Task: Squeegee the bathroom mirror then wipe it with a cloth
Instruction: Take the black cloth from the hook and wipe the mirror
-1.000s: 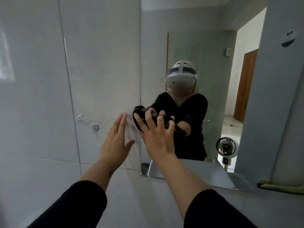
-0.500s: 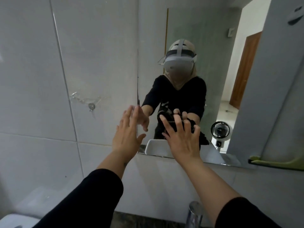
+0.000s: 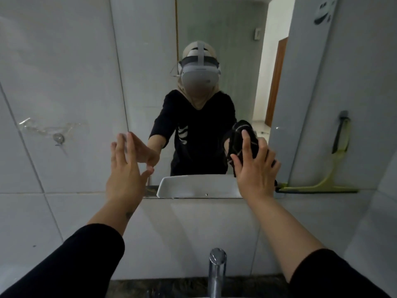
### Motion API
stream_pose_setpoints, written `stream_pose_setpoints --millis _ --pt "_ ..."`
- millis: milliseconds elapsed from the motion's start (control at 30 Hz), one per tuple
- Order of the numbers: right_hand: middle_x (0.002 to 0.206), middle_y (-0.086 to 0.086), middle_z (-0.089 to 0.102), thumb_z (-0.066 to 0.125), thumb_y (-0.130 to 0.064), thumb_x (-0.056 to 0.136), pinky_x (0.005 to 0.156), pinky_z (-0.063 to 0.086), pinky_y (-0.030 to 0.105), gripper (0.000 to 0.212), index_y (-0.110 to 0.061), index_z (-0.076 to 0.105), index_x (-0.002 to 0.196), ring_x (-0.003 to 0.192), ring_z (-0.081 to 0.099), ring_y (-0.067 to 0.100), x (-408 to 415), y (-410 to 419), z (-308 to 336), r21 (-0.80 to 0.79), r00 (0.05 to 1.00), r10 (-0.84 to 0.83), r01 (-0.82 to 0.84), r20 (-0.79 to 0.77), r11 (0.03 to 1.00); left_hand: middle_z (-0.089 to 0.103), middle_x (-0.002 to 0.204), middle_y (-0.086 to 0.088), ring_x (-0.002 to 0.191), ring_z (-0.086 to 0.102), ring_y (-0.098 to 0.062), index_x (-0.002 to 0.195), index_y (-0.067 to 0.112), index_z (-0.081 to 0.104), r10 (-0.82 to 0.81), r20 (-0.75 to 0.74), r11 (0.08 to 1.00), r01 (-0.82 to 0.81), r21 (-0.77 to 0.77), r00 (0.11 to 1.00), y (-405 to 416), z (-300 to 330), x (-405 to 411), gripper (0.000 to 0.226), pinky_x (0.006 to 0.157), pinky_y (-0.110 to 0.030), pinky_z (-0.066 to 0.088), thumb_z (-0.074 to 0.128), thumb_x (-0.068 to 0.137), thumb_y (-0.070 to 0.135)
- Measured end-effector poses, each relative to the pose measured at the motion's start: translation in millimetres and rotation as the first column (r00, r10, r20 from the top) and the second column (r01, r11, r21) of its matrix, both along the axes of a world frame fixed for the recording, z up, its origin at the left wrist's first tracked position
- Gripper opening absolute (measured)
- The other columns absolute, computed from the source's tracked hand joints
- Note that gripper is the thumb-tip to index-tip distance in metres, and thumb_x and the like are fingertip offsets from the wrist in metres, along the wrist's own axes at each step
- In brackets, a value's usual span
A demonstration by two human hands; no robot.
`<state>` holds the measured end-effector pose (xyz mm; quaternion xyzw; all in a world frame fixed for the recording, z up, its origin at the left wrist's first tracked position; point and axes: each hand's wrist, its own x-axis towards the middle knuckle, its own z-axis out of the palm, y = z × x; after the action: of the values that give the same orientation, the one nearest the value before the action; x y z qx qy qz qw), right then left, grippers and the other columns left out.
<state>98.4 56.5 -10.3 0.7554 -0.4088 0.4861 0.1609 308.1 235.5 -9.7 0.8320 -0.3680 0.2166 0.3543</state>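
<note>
Right hand point(image 3: 255, 168) spread flat on cloth point(image 3: 240, 138)

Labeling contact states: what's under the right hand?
A dark cloth sits between the right hand and the mirror, pressed flat by the spread fingers. Its edges show above the fingers and in the reflection; the part under the palm is covered.
</note>
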Motion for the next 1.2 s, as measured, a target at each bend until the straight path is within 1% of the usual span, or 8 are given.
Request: stream_pose_setpoints --millis 233,467,633,800,900,1000,1100,1200 --pt "0.136 0.024 0.034 0.040 -0.045 0.093 0.079 0.042 0.056 0.061 -0.029 0.014 0.145 0.108 0.042 0.042 -40.9 -28.5 -6.5 0.180 0.980 -0.047 0.012 0.195 0.984 -0.014 0.160 0.003 0.148 -0.005 -0.022 0.148 0.029 -0.017 0.009 -0.001 1.000 -0.009 -0.011 1.000 0.2 0.5 -2.6 0.103 0.104 -0.054 0.038 0.065 0.086 0.031" --pt "0.135 0.024 0.033 0.034 -0.045 0.094 0.079 0.043 0.056 0.060 -0.021 0.014 0.146 0.105 0.041 0.042 -60.9 -45.2 -42.3 0.210 0.972 -0.085 0.038 0.219 0.977 -0.010 0.161 0.004 0.148 -0.001 -0.022 0.149 0.030 -0.014 0.017 0.008 1.000 -0.017 -0.016 1.000 1.0 -0.7 0.1 0.102 0.102 -0.058 0.040 0.066 0.085 0.032" --pt "0.133 0.024 0.033 0.032 -0.046 0.092 0.078 0.043 0.056 0.061 -0.018 0.018 0.145 0.106 0.042 0.043 -61.4 -39.9 -85.0 0.239 0.983 -0.093 0.053 0.160 0.970 -0.011 0.161 0.005 0.148 -0.003 -0.021 0.148 0.031 -0.015 0.026 0.018 0.999 -0.026 -0.019 0.999 -1.0 -3.2 2.9 0.105 0.103 -0.056 0.039 0.068 0.084 0.030" --pt "0.131 0.019 0.029 0.039 -0.046 0.091 0.075 0.043 0.053 0.060 -0.017 0.024 0.141 0.102 0.043 0.041 -44.3 -26.7 -110.7 0.157 0.994 -0.093 0.084 0.052 0.984 -0.011 0.161 0.005 0.148 -0.002 -0.021 0.148 0.032 -0.015 0.030 0.023 0.999 -0.030 -0.020 0.999 -1.3 -4.2 4.5 0.105 0.103 -0.055 0.039 0.068 0.084 0.030" --pt "0.132 0.019 0.029 0.044 -0.045 0.090 0.078 0.041 0.053 0.061 -0.023 0.020 0.141 0.102 0.040 0.038 -29.7 -19.2 -122.7 0.037 0.998 -0.048 0.049 -0.036 0.998 -0.009 0.161 0.005 0.148 0.001 -0.021 0.148 0.033 -0.014 0.032 0.034 0.999 -0.031 -0.026 0.999 -0.7 -5.4 4.8 0.104 0.101 -0.055 0.041 0.068 0.085 0.032" --pt "0.131 0.015 0.030 0.059 -0.040 0.084 0.082 0.041 0.053 0.070 -0.029 0.018 0.139 0.103 0.040 0.036 -12.1 -12.3 -128.2 -0.075 0.993 -0.034 0.026 -0.110 0.997 -0.009 0.161 0.006 0.148 0.002 -0.021 0.149 0.032 -0.013 0.033 0.045 0.999 -0.032 -0.022 0.998 -0.3 -5.9 5.6 0.103 0.100 -0.053 0.042 0.068 0.085 0.033" --pt "0.128 0.009 0.032 0.061 -0.040 0.084 0.082 0.041 0.051 0.069 -0.033 0.020 0.139 0.101 0.040 0.032 8.2 -2.0 -126.4 -0.201 0.984 -0.054 0.019 -0.170 0.979 -0.008 0.161 0.005 0.148 0.005 -0.023 0.149 0.032 -0.013 0.023 0.068 1.000 -0.022 -0.020 0.997 0.5 -7.0 7.2 0.103 0.098 -0.052 0.044 0.068 0.085 0.034" --pt "0.127 0.006 0.032 0.067 -0.038 0.081 0.082 0.040 0.051 0.072 -0.037 0.025 0.139 0.102 0.041 0.029 29.6 11.7 -125.0 -0.238 0.971 -0.040 -0.018 -0.235 0.971 -0.006 0.161 0.005 0.147 0.007 -0.024 0.149 0.032 -0.012 0.012 0.093 1.000 -0.011 -0.021 0.996 2.7 -8.0 7.6 0.103 0.096 -0.050 0.045 0.067 0.084 0.037"
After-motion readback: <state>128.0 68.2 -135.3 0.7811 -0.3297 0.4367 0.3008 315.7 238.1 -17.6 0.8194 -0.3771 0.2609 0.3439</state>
